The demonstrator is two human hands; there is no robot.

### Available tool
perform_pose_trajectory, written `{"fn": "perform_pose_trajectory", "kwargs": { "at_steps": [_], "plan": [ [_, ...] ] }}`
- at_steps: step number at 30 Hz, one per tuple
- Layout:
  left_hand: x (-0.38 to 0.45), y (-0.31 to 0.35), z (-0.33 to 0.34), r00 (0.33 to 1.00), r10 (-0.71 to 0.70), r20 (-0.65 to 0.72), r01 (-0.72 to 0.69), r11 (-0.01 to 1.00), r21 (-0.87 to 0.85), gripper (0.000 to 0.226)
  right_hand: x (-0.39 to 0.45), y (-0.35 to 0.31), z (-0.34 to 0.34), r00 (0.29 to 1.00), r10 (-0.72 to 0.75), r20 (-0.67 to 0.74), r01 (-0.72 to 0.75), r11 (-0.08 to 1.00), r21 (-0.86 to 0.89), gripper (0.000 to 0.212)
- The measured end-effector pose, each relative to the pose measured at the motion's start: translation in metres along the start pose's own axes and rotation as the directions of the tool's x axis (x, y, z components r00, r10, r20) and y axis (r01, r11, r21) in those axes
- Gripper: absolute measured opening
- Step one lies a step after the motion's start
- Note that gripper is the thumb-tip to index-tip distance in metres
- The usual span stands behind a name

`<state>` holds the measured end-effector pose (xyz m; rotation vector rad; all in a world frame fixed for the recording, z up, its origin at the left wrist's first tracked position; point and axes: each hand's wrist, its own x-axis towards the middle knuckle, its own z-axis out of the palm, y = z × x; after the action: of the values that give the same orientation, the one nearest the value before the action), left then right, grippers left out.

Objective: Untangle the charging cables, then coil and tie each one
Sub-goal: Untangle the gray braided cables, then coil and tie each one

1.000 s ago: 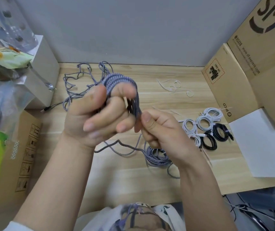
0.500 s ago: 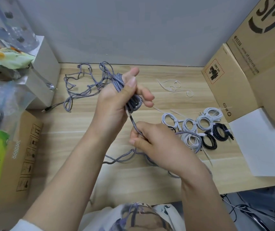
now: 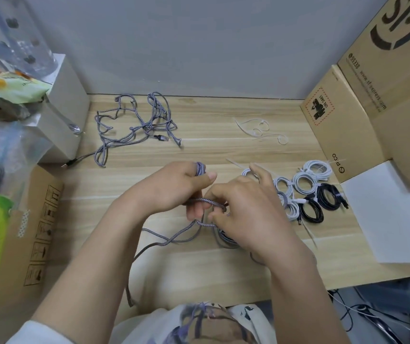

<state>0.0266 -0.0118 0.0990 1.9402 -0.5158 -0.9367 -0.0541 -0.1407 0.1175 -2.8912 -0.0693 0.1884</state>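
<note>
Now — left hand [image 3: 171, 189] grips braided grey cable [image 3: 204, 201] (coiled) | right hand [image 3: 246, 207] pinches it

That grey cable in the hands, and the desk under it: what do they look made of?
The grey cable looks sheathed in braided fabric, probably nylon: a matte woven herringbone pattern shows along it. The desk looks like pale wood or wood-look laminate: straight grain lines, smooth low-sheen surface; which of the two cannot be told.

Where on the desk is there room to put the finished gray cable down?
Bare wood lies between the tangled gray cable and the loose white ties, and along the near edge left of the left hand. It is crowded on the right, where white coils and black coils sit.
</note>
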Motion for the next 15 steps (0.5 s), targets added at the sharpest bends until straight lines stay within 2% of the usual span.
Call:
{"fn": "perform_pose_trajectory", "kwargs": {
  "at_steps": [3, 5, 7, 8, 11, 13, 15],
  "plan": [
    [-0.005, -0.004, -0.006, 0.974, 0.029, 0.224, -0.020, 0.999, -0.044, 0.064, 0.000, 0.006, -0.006, 0.997, 0.039, -0.068, -0.037, 0.999, 0.031, 0.012],
    [-0.007, -0.007, -0.008, 0.965, 0.088, 0.246, -0.069, 0.994, -0.085, 0.047, 0.001, 0.007, -0.008, 0.993, 0.032, -0.116, -0.025, 0.998, 0.060, 0.015],
    [-0.007, -0.006, -0.011, 0.974, 0.140, 0.178, -0.115, 0.983, -0.140, 0.015, 0.003, 0.010, -0.006, 0.982, 0.017, -0.187, -0.002, 0.997, 0.079, 0.024],
    [-0.008, -0.006, -0.012, 0.978, 0.156, 0.135, -0.133, 0.977, -0.165, 0.007, 0.003, 0.013, -0.005, 0.975, 0.012, -0.222, 0.005, 0.997, 0.079, 0.031],
    [-0.009, -0.007, -0.017, 0.983, 0.183, 0.001, -0.175, 0.941, -0.288, 0.009, 0.005, 0.023, -0.003, 0.964, 0.062, -0.259, -0.036, 0.994, 0.104, 0.050],
    [-0.009, -0.007, -0.020, 0.981, 0.187, -0.060, -0.196, 0.918, -0.344, 0.014, 0.005, 0.027, -0.003, 0.964, 0.130, -0.231, -0.077, 0.971, 0.227, 0.055],
    [-0.010, -0.007, -0.020, 0.976, 0.201, -0.088, -0.219, 0.909, -0.355, 0.013, 0.005, 0.026, -0.001, 0.962, 0.168, -0.214, -0.067, 0.908, 0.413, 0.048]
  ]
}}
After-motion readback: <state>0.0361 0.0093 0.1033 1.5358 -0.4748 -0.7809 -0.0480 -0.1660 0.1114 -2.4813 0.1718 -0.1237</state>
